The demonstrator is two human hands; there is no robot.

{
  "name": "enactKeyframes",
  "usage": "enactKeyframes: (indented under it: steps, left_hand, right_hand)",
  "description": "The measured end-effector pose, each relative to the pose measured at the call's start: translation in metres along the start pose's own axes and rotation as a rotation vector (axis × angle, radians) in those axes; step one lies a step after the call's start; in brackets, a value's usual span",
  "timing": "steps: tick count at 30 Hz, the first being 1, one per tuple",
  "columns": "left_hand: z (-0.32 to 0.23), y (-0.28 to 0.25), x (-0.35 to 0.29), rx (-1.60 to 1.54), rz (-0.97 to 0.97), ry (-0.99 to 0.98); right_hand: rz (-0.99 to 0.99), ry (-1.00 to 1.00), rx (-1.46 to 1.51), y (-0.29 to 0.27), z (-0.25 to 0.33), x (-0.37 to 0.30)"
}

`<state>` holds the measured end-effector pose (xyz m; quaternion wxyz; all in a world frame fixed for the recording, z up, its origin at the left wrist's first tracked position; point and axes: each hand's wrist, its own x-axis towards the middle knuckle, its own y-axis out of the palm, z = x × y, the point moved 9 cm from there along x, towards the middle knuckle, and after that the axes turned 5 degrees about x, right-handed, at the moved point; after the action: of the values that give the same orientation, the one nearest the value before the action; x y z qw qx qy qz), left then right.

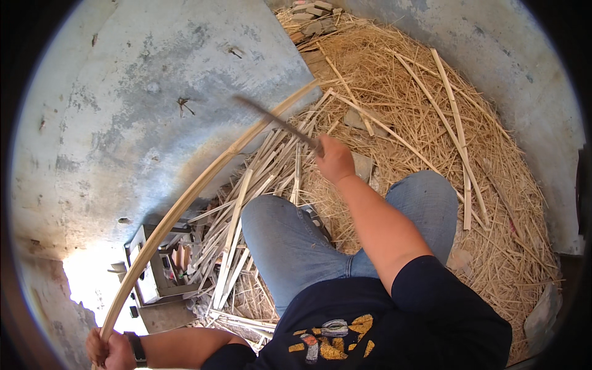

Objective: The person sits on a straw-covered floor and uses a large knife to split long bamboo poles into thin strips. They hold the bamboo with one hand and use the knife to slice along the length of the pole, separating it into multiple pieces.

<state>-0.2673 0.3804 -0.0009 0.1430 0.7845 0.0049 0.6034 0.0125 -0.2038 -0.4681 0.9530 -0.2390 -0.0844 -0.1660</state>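
My right hand is out in front of me, closed in a fist around the handle of a long knife, and the blade runs up and away to the left of my knuckles, blurred, so I can't make out its edge. The blade crosses the long bamboo strip just left of that hand, near the strip's far end, though whether steel is touching bamboo there I cannot tell. The strip bows in one pale curve, down and to the left, all the way back to my left hand, which is low by my side, fingers wrapped tight round the strip's near end, a dark wristwatch just behind it on the wrist. My two hands are well apart, one at each end of the curve. Below my right forearm are my knees in blue jeans. Between the strip and my left knee lies a loose heap of split bamboo slats, pale and flat, fanned out on the floor. Beyond and to the right of my right hand, a wide bed of dry shavings with a few longer slats lying on top. Left of the strip there's the grey, stained concrete wall, and near my left hand a small metal box with odds and ends
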Motion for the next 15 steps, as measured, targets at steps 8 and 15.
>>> enactKeyframes:
  steps: [8,15]
  left_hand:
    - [0.006,0.065,-0.036,0.151,-0.363,0.280]
    - [0.025,0.057,-0.027,-0.036,-0.289,0.078]
  right_hand:
    - [-0.153,0.562,0.140,0.000,-0.080,-0.014]
    - [-0.022,0.022,0.158,0.010,0.008,-0.012]
